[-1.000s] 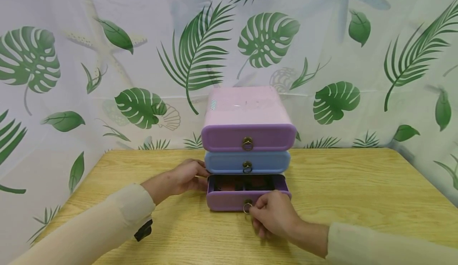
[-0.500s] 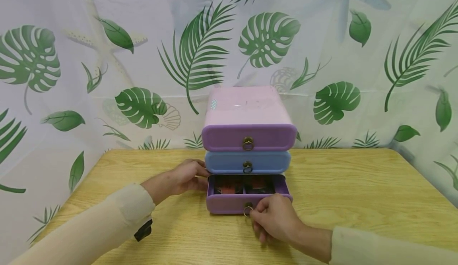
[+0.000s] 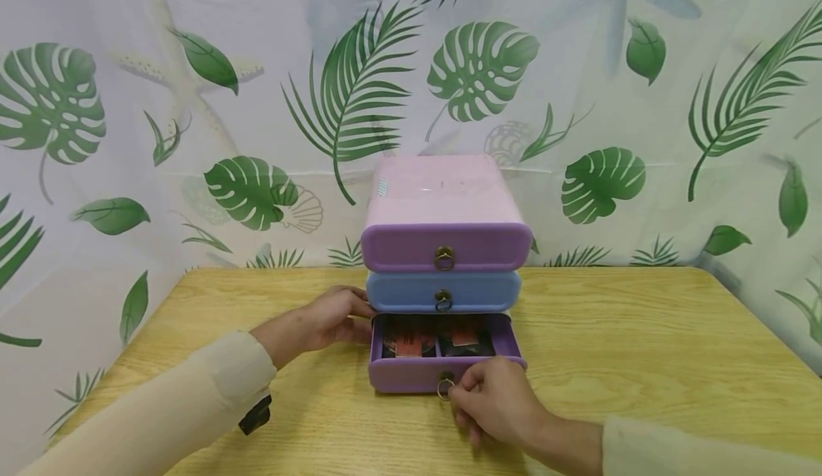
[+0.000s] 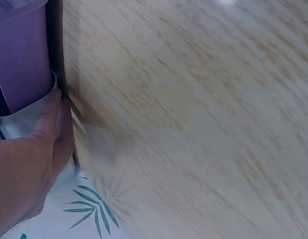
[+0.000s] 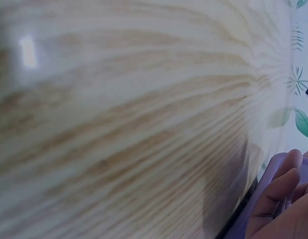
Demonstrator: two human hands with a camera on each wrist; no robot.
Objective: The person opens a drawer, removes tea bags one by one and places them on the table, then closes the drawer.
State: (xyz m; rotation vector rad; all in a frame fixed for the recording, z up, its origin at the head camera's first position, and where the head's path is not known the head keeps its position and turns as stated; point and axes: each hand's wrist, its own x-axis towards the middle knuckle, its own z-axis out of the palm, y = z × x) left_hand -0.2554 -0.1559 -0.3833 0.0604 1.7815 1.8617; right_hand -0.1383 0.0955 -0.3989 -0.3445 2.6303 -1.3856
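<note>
A small drawer cabinet with a pink top point(image 3: 443, 190) stands on the table, its purple bottom drawer point(image 3: 411, 376) pulled partway out. Inside the drawer, a divider separates two compartments, each with a dark, clear-looking packet bearing an orange-red label point(image 3: 409, 345); their kind is unclear. With thumb and finger, my right hand point(image 3: 497, 399) pinches the drawer's brass ring pull point(image 3: 446, 388). My left hand point(image 3: 327, 319) rests against the cabinet's lower left side; in the left wrist view its fingers point(image 4: 50, 112) lie straight along the pale casing point(image 4: 27, 119).
Above the pulled drawer, the blue middle drawer point(image 3: 443, 292) and purple top drawer point(image 3: 443, 247) are closed, each with a ring pull. The wood-grain table point(image 3: 642, 347) extends on both sides. A leaf-printed cloth point(image 3: 257, 105) hangs behind it.
My right hand has drawn the bottom drawer farther out toward me, so more of the labelled packets shows. The left hand has stayed at the cabinet's side.
</note>
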